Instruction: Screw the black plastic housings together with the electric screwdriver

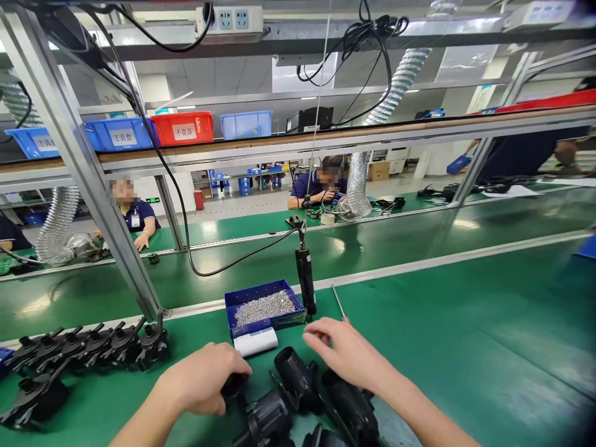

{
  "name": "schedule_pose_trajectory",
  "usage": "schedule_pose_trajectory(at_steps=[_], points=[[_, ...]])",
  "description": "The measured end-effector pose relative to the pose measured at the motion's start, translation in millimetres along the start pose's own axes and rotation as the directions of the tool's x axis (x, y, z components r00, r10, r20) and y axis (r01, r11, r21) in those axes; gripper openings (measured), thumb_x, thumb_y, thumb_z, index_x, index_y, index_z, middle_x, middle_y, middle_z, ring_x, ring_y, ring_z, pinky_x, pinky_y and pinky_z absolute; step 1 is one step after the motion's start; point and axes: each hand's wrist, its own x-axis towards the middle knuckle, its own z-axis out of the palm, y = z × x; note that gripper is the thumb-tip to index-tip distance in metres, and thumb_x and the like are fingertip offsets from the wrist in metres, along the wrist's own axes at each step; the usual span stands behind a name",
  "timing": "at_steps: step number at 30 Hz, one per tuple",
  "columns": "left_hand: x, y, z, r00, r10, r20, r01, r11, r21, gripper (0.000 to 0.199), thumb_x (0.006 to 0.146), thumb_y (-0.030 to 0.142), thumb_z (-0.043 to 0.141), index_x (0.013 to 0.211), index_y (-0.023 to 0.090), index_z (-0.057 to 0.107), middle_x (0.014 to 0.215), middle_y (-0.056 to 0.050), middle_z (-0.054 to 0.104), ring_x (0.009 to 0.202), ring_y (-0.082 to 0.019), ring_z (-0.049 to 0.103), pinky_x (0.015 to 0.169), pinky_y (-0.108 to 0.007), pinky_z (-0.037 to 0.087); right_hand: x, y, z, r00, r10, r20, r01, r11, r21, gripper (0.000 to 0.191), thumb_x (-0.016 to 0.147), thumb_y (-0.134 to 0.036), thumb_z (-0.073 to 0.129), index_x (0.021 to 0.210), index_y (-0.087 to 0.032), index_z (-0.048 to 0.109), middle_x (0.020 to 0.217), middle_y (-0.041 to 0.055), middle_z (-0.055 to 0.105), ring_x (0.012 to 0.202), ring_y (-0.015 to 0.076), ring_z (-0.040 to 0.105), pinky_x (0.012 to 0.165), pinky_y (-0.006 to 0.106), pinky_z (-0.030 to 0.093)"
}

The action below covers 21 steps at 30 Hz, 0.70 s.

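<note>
My left hand (205,379) is closed around a black plastic part (234,386), mostly covered by the fingers. My right hand (351,351) is over the black parts with thumb and forefinger drawn together; whatever is between them is too small to make out. Just beyond those fingertips hangs a black electric screwdriver (305,279), upright on a cord. Below and between my hands lie several black plastic housings with round tubes (294,375). A blue tray (239,332) of small silvery screws (265,307) stands behind them, with a white roll (256,341) at its front.
A thin metal rod (338,301) lies behind my right hand. Several black assemblies (95,344) line the left side of the green bench (442,329). A metal post (88,149) rises at left. Bins (184,127) sit on the shelf above; co-workers (321,183) sit across.
</note>
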Motion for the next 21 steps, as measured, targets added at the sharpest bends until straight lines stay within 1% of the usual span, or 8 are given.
schedule_pose_trajectory(at_steps=[2, 3, 5, 7, 10, 13, 17, 21], points=[[-2, 4, -10.0, 0.997, -0.014, 0.081, 0.02, 0.997, -0.07, 0.072, 0.069, 0.026, 0.093, 0.137, 0.037, 0.077, 0.145, -0.005, 0.076, 0.133, -0.039, 0.07, 0.108, -0.044, 0.056, 25, -12, 6, 0.991, 0.004, 0.136, -0.015, 0.997, 0.079, 0.034, 0.1, -0.045, 0.061, 0.089, -0.023, 0.084, 0.084, 0.0068, 0.08, 0.084, 0.0273, 0.072, 0.079, 0.037, 0.05], [0, 7, -12.9, 0.997, -0.031, 0.075, 0.038, 0.995, -0.097, 0.068, 0.072, 0.029, 0.091, 0.138, 0.038, 0.077, 0.145, -0.004, 0.075, 0.133, -0.037, 0.069, 0.108, -0.043, 0.056, 38, -13, 11, 0.986, 0.003, 0.166, -0.021, 0.994, 0.105, 0.032, 0.097, -0.044, 0.065, 0.084, -0.021, 0.084, 0.077, 0.0064, 0.078, 0.076, 0.0253, 0.07, 0.072, 0.034, 0.047], [8, 12, -12.1, 0.993, -0.103, -0.054, 0.096, 0.989, -0.113, 0.052, 0.082, 0.03, 0.083, 0.133, 0.034, 0.079, 0.14, -0.005, 0.077, 0.13, -0.036, 0.07, 0.108, -0.043, 0.053, 59, -8, 23, 0.974, -0.004, 0.226, -0.033, 0.986, 0.162, 0.033, 0.092, -0.042, 0.071, 0.073, -0.017, 0.082, 0.065, 0.0055, 0.074, 0.062, 0.0205, 0.062, 0.061, 0.031, 0.04], [21, 14, -3.6, 0.963, -0.188, -0.193, 0.174, 0.981, -0.086, 0.044, 0.085, 0.026, 0.076, 0.129, 0.027, 0.081, 0.135, -0.009, 0.078, 0.128, -0.037, 0.069, 0.111, -0.046, 0.051, 73, 0, 37, 0.958, -0.024, 0.287, -0.046, 0.971, 0.235, 0.03, 0.086, -0.04, 0.076, 0.07, -0.015, 0.081, 0.059, 0.0034, 0.07, 0.055, 0.0167, 0.056, 0.055, 0.029, 0.036], [37, 13, 13.6, 0.939, -0.237, -0.25, 0.22, 0.971, -0.095, 0.044, 0.084, 0.024, 0.077, 0.128, 0.023, 0.08, 0.134, -0.011, 0.078, 0.128, -0.038, 0.068, 0.11, -0.047, 0.05, 82, 6, 56, 0.937, -0.059, 0.343, -0.074, 0.929, 0.361, 0.022, 0.075, -0.037, 0.084, 0.072, -0.016, 0.081, 0.057, -0.0002, 0.066, 0.054, 0.0138, 0.05, 0.053, 0.026, 0.031], [47, 13, 24.8, 0.94, -0.199, -0.278, 0.177, 0.979, -0.102, 0.047, 0.082, 0.023, 0.08, 0.129, 0.024, 0.079, 0.133, -0.01, 0.077, 0.124, -0.036, 0.07, 0.104, -0.044, 0.052, 84, 3, 63, 0.929, -0.065, 0.364, -0.133, 0.86, 0.492, 0.032, 0.072, -0.045, 0.084, 0.063, -0.018, 0.07, 0.055, -0.0016, 0.059, 0.053, 0.0117, 0.045, 0.051, 0.025, 0.027], [55, 13, 28.8, 0.917, -0.092, -0.389, 0.047, 0.991, -0.124, 0.054, 0.083, 0.019, 0.079, 0.136, 0.025, 0.075, 0.133, -0.009, 0.077, 0.118, -0.032, 0.071, 0.103, -0.041, 0.051, 82, -6, 58, 0.932, -0.058, 0.359, -0.205, 0.731, 0.65, 0.054, 0.082, -0.07, 0.069, 0.064, -0.024, 0.049, 0.056, -0.0058, 0.047, 0.046, 0.0083, 0.032, 0.046, 0.025, 0.021], [63, 9, 26.5, 0.858, -0.115, -0.501, -0.028, 0.963, -0.27, 0.027, 0.099, 0.025, 0.063, 0.119, 0.026, 0.081, 0.117, -0.005, 0.083, 0.106, -0.026, 0.074, 0.096, -0.035, 0.052, 76, -10, 56, 0.963, -0.049, 0.264, -0.163, 0.675, 0.72, 0.068, 0.087, -0.089, 0.055, 0.07, -0.023, 0.051, 0.057, -0.0078, 0.041, 0.046, 0.0075, 0.026, 0.046, 0.026, 0.019]])
